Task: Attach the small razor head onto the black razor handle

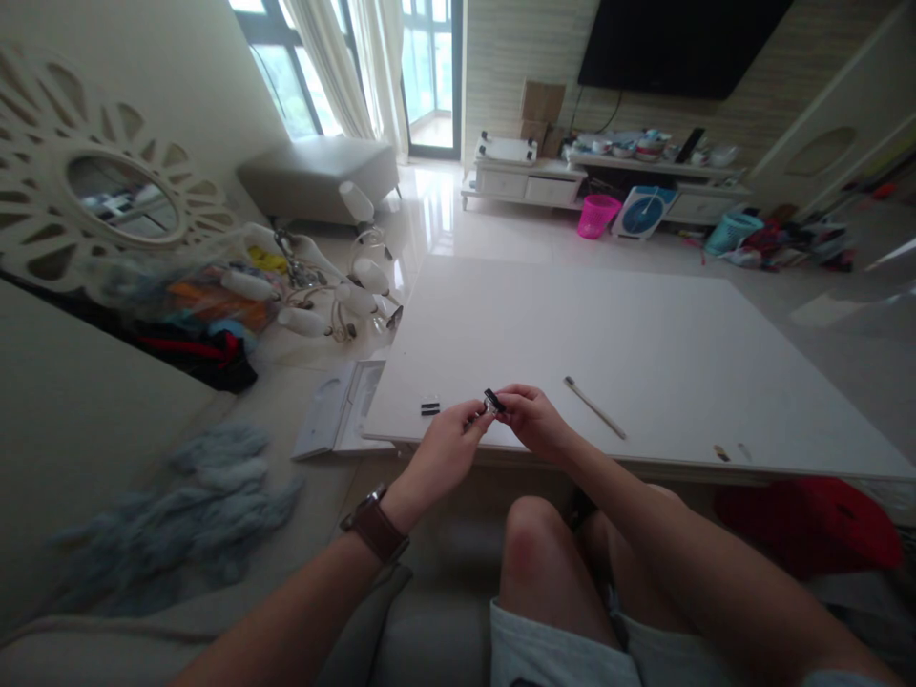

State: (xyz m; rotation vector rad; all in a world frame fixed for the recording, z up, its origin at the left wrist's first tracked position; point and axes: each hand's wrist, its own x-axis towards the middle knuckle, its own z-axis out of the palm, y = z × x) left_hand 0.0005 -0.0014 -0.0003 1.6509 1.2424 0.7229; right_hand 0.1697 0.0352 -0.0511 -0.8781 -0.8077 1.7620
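Over the table's near edge, my left hand [452, 441] and my right hand [535, 417] meet around a small black and silver piece [491, 399]. Both hands pinch it between thumb and fingers; it is too small to tell its kind. Left of my hands, two short black strips [430, 409] lie on the white table [558, 324]. To the right rests a slim beige stick [595, 408] with a dark, brush-like end. Farther right are a small brown and black piece [721, 453] and a small pale piece [745, 451].
An opened white box [333, 410] lies on the floor by the table's left end. Beyond it stands a chandelier with white shades [304, 322]. My knees are below the table's front edge, beside a red item [822, 525]. A pink basket [598, 217] stands across the room.
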